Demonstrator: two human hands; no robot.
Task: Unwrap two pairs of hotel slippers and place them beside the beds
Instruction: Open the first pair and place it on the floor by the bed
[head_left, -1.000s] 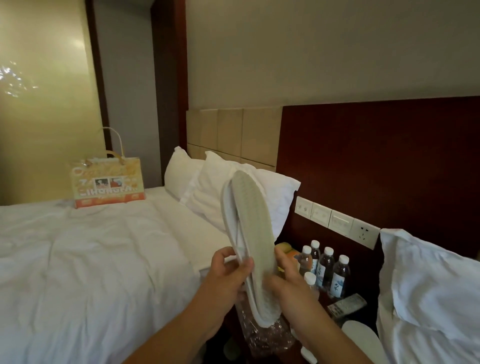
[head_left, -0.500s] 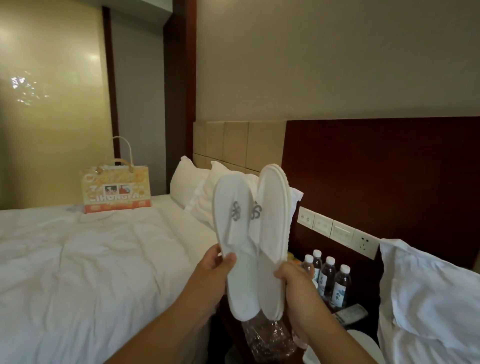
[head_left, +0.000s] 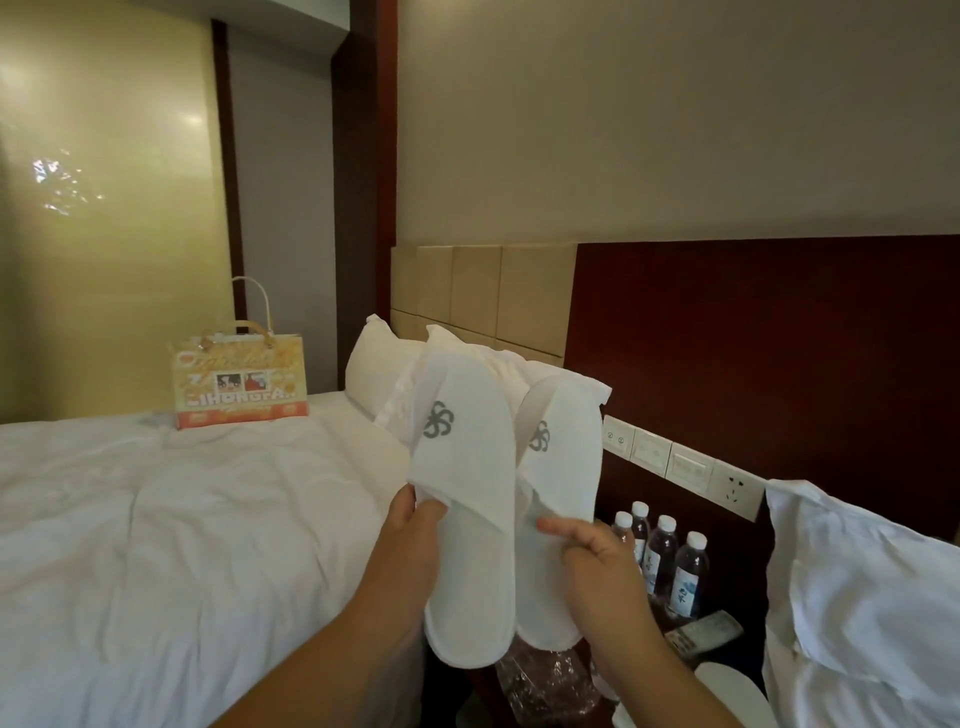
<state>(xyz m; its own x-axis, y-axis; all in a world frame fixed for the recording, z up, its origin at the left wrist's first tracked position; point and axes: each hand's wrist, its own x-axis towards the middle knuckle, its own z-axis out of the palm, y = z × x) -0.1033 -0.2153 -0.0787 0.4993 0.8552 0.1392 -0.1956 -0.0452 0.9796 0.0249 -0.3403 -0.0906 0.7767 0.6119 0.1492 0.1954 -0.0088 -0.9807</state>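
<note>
- Both hands up at chest height: your left hand (head_left: 415, 525) pinches the left slipper (head_left: 460, 478) at its strap edge; your right hand (head_left: 592, 551) grips the right slipper (head_left: 558, 467) likewise.
- Slippers look light, thin and floppy; hold mid-sole, not the toe.
- Pair hangs side by side, touching, above the crumpled plastic wrapper (head_left: 545, 686), between the two beds (head_left: 182, 519).

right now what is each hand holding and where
Left hand pinches the left slipper at its upper's open edge; right hand grips the right slipper at the same spot.
</note>
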